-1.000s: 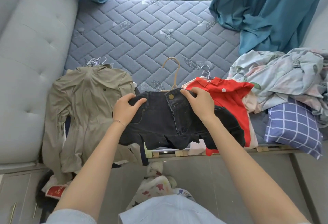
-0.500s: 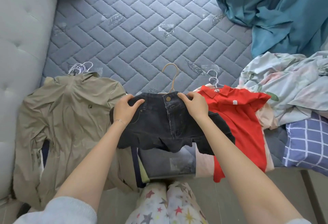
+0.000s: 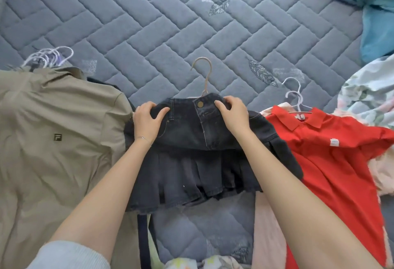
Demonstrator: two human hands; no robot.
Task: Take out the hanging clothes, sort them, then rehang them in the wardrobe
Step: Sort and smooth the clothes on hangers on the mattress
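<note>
Currently your left hand and right hand each grip the waistband of the dark denim skirt, laid on the mattress between the khaki jacket and red shirt. Sorting appears underway; its hanger seems attached, and rehanging remains.

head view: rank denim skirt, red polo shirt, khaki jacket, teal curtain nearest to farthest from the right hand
1. denim skirt: centre, its waistband gripped by the right hand.
2. red polo shirt: just to the hand's right on the mattress.
3. khaki jacket: left side, beyond the left hand.
4. teal curtain: top right corner.
</note>
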